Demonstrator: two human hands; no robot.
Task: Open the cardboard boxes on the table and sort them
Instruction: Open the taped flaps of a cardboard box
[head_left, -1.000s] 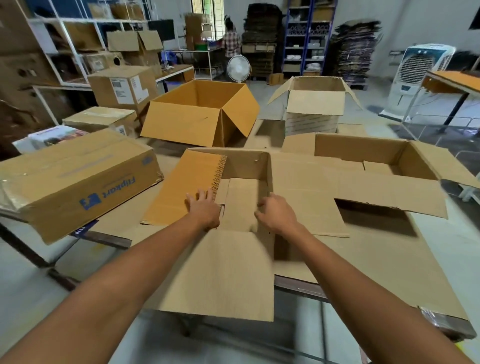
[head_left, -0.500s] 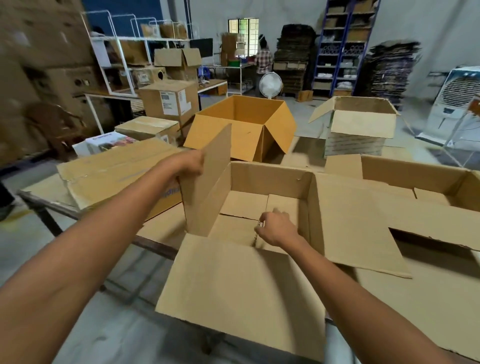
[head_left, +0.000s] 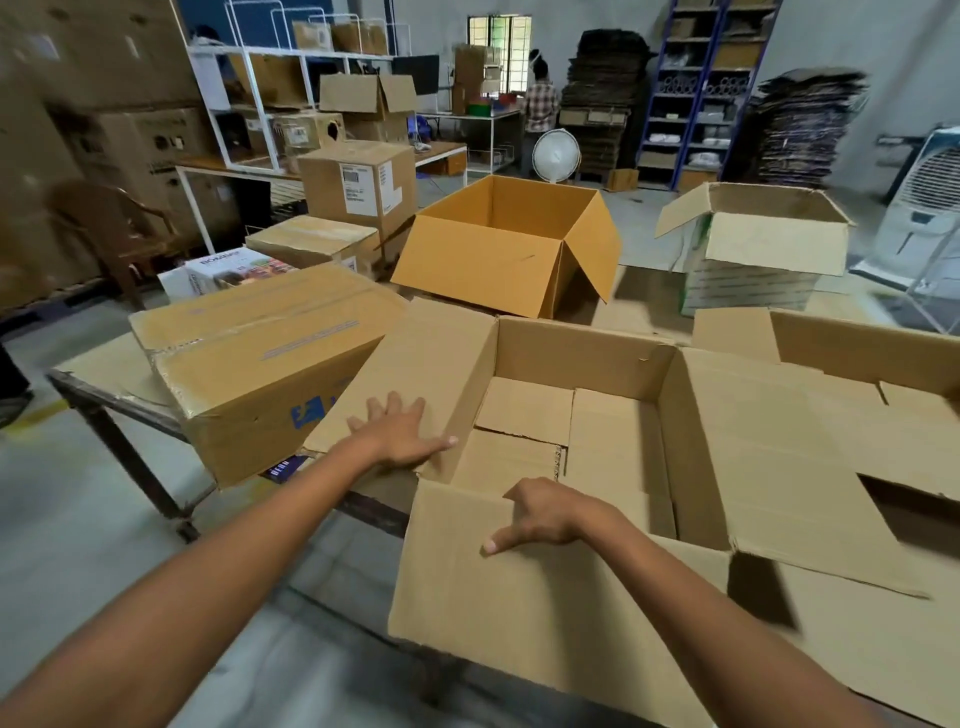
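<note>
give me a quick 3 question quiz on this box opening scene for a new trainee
1. True or false: the left hand lies flat on the left flap of the open box.
2. Multiple choice: the right hand is on
A. the near flap of the open box
B. the taped box
C. the orange box
3. Fill in: the box to the left of the open box, with blue print on its side, is sealed with ____.

Key
1. True
2. A
3. tape
</note>
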